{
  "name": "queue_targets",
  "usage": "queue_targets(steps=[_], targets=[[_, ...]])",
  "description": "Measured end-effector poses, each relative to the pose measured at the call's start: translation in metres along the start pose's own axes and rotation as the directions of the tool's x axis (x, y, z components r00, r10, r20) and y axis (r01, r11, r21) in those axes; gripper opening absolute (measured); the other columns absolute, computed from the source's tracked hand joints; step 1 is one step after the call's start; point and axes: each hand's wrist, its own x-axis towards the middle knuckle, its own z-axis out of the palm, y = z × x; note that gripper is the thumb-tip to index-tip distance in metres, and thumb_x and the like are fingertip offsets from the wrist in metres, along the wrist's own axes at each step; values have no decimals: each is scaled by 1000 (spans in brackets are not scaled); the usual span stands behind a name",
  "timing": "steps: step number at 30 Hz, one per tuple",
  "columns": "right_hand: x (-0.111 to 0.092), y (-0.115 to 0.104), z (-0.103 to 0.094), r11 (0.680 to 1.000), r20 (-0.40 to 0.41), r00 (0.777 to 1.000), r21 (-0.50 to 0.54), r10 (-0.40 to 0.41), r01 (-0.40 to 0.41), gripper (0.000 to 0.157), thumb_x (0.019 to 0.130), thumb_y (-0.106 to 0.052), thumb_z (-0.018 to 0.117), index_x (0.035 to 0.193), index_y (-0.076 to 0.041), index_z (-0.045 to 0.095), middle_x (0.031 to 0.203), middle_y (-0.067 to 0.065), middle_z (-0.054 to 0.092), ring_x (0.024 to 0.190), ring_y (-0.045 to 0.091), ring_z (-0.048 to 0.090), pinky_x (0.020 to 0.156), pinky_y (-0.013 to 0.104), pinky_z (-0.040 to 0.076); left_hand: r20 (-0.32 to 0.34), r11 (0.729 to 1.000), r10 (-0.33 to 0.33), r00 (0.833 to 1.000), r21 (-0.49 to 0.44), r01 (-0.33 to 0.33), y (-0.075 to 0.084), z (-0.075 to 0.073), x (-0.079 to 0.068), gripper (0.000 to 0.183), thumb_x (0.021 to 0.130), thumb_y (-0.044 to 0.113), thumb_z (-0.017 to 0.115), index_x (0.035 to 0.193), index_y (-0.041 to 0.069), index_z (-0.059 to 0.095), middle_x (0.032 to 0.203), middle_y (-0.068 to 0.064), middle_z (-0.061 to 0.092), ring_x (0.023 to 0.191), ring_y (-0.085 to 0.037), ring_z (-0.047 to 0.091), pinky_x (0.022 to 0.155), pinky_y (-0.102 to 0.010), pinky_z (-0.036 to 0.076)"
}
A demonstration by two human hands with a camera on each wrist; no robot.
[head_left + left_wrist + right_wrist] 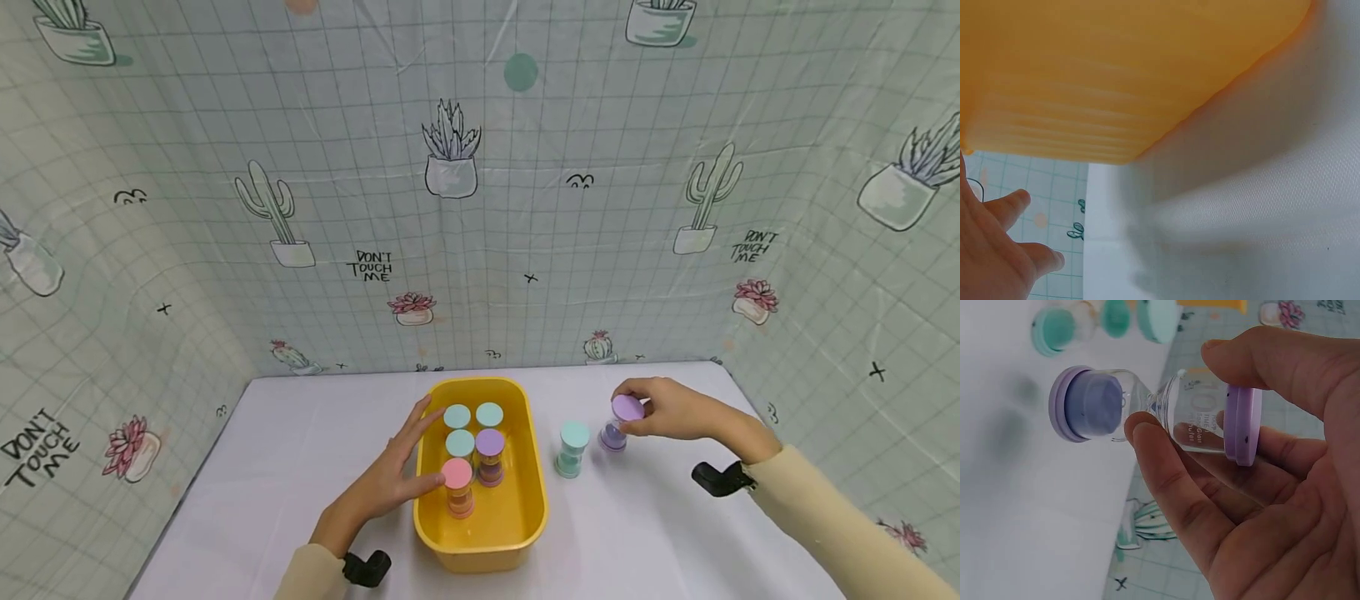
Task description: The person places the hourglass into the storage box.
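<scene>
Between the thumb and fingers of my right hand (667, 408) is a purple-capped hourglass (1147, 409), its purple sand in the end away from my palm. Left of it, a teal-capped hourglass (572, 450) stands upright on the table. My left hand (390, 475) lies at the left rim of a yellow bin (513, 525), fingers spread and thumb near a pink-capped hourglass (459, 487). Inside the bin also stand a purple-capped hourglass (490, 457) and several teal-capped hourglasses (458, 417). In the left wrist view, the fingers (1013, 209) are extended below the bin's wall.
A white-covered table (315, 433) carries everything. Behind it and at both sides hangs a grid-patterned cloth (480, 233) with printed cacti. Black wrist straps (720, 479) sit at both sleeves.
</scene>
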Motion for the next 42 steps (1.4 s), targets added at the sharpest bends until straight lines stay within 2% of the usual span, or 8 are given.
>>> queue_targets(steps=[3,9,14,20,23,33,42], targets=[[0,-3,-9,1000,-31,1000,-14,0,0,37,91,-23,77,119,-2,64,109,6,70,94,16,70,74,25,58,-3,1000,5,1000,-2,-5,-1,1,0,86,89,47,68,163,22,31,176,-3,2,159,-44,8,111,-86,-2],[4,-16,-23,1000,-49,999,-11,8,-9,40,92,-24,77,123,-2,63,118,11,70,95,17,71,75,25,59,-17,1000,24,1000,-6,-24,-3,1,0,86,89,46,69,163,23,31,175,-4,2,158,-46,9,110,-87,0],[12,-30,-30,998,-37,999,-46,-36,34,37,92,-21,76,122,-4,64,108,6,70,84,13,67,70,25,57,-17,1000,26,1000,-8,-26,-2,1,-1,84,89,45,69,163,27,31,175,-4,2,158,-46,10,109,-87,0],[21,-54,-36,997,-21,999,-64,-39,38,33,91,-19,77,120,-7,64,99,1,69,79,13,65,69,26,57,-18,1000,21,1000,-7,-21,-3,1,-2,83,89,46,68,162,30,31,176,-3,2,158,-46,10,109,-87,0],[24,-68,-38,993,-17,997,-89,-77,75,31,91,-21,77,117,-10,65,94,-1,68,77,13,63,68,26,55,-16,1000,18,1000,-7,-18,-4,2,-1,84,89,47,68,163,28,31,176,-3,2,158,-46,10,109,-87,0],[37,-106,-32,970,28,986,-174,-165,168,31,90,-23,76,118,-14,67,93,-6,67,76,11,61,69,25,55,12,999,-27,1000,20,27,-1,1,0,86,89,51,67,163,31,29,176,-1,1,160,-42,8,112,-83,-1],[54,-135,-13,954,95,958,-106,-271,280,35,93,-23,74,123,-10,65,99,-4,69,79,8,63,72,25,58,43,999,-32,999,13,31,0,-4,0,86,89,48,69,164,28,29,176,-1,1,160,-41,8,112,-84,-2]])
